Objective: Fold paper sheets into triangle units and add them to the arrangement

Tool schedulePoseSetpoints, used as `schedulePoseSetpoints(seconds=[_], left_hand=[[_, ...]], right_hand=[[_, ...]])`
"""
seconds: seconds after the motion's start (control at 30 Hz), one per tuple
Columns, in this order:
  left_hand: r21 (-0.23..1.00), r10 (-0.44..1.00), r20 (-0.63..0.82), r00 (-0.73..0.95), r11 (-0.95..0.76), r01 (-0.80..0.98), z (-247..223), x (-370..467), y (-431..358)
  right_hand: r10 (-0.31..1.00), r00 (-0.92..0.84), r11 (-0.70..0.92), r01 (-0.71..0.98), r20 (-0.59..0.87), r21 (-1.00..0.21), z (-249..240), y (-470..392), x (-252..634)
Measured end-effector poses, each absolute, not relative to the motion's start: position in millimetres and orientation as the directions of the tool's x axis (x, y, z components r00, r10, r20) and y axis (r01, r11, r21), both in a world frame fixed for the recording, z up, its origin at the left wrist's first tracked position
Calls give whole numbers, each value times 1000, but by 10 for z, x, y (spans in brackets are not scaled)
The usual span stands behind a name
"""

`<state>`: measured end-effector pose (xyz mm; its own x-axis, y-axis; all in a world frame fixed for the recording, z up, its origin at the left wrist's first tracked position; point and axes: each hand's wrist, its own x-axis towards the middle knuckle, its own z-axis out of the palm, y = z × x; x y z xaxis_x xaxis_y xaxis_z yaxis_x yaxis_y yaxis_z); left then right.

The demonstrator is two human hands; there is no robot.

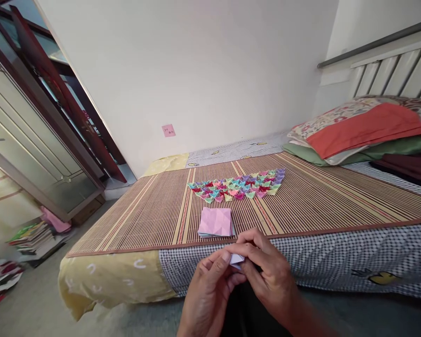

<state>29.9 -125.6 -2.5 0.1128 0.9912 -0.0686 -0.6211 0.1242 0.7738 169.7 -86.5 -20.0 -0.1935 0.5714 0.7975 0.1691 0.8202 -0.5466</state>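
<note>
A small pale lilac piece of folded paper is pinched between both hands, in front of the bed's near edge. My left hand grips its left side, thumb on top. My right hand holds the right side, its fingers partly covering the paper. Just beyond the hands, a stack of square paper sheets, pink on top, lies on the striped mat. Farther back sit several rows of small folded paper pieces in many colours, packed close together.
Pillows and dark cloth lie at the bed's right end, by a white headboard. A pink note is on the wall. Magazines are piled at the left, near a door.
</note>
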Motion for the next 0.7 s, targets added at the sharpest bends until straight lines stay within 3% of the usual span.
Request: schedulePoseSetpoints(seconds=[0.37, 0.5, 0.7], left_hand=[[764, 988, -99, 115, 149, -628, -85, 274, -1237], [742, 996, -91, 17, 79, -666, -105, 212, -1184], [882, 994, -16, -107, -37, -470, -114, 176, -1183]], right_hand=[[505, -343, 857, 311, 792, -412, -257, -824, 1612], [589, -433, 802, 208, 682, -560, -239, -852, 1658], [820, -219, 555, 86, 528, -827, -220, -800, 1676]])
